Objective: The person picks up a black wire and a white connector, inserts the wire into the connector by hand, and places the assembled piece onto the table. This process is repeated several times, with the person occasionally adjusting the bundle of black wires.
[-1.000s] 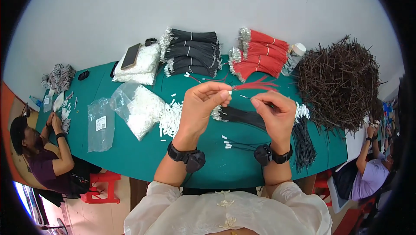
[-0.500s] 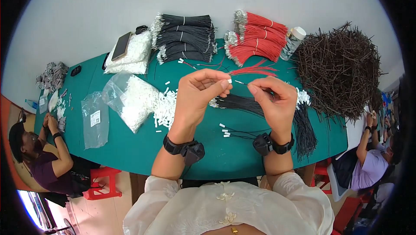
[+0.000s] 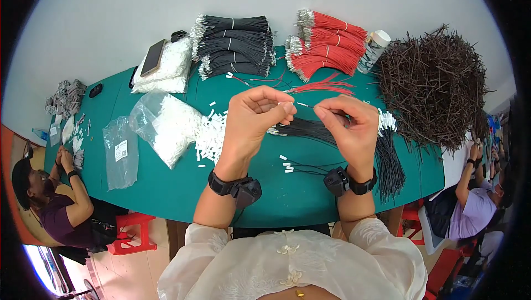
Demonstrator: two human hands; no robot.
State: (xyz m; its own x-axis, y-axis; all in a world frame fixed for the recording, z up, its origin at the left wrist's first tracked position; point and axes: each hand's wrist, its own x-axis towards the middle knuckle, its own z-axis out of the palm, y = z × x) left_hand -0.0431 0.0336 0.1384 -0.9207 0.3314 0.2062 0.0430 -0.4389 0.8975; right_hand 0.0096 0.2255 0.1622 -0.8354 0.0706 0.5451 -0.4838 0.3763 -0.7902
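The left hand (image 3: 251,123) hides most of a tiny white piece (image 3: 293,103), too small to see its shape. The right hand (image 3: 351,128) covers part of the thin wire (image 3: 302,104) it pinches, and 1 end of the middle black bundle (image 3: 304,130). What the person on the left (image 3: 58,197) holds is too small to tell. The bottom edge cuts off the white shirt (image 3: 249,261).

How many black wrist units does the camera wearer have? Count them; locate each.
2: the left wrist unit and the right wrist unit, each strapped around its own wrist.
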